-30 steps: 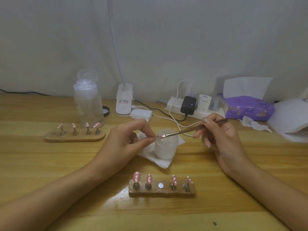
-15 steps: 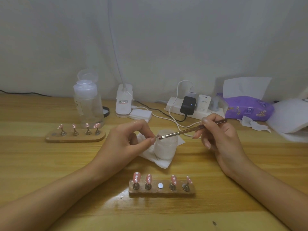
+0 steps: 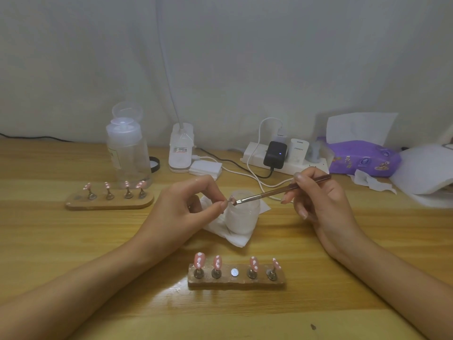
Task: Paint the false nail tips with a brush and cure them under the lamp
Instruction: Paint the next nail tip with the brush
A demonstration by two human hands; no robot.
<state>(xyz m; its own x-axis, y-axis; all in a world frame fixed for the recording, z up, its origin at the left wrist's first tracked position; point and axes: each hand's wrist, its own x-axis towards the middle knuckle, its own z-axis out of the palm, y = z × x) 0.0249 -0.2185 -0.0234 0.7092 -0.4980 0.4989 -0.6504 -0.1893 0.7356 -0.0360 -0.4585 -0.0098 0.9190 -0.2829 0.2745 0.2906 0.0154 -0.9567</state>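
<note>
1. The left hand [image 3: 181,212] is pinching a small tip [image 3: 231,199] between thumb and forefinger at frame centre, just above the white jar [image 3: 242,217].
2. The right hand [image 3: 318,200] is holding the brush [image 3: 269,192] like a pen, its grip narrow around the handle, with the bristles touching the tip.
3. The tip is looking light, stiff and slick. Wet paint would be smearing easily, so I'd be holding it by its edges or underside.
4. Four painted tips [image 3: 199,260] are standing on the holder [image 3: 235,282] at lower centre of the counter [image 3: 73,241], its middle spot bare.
</note>
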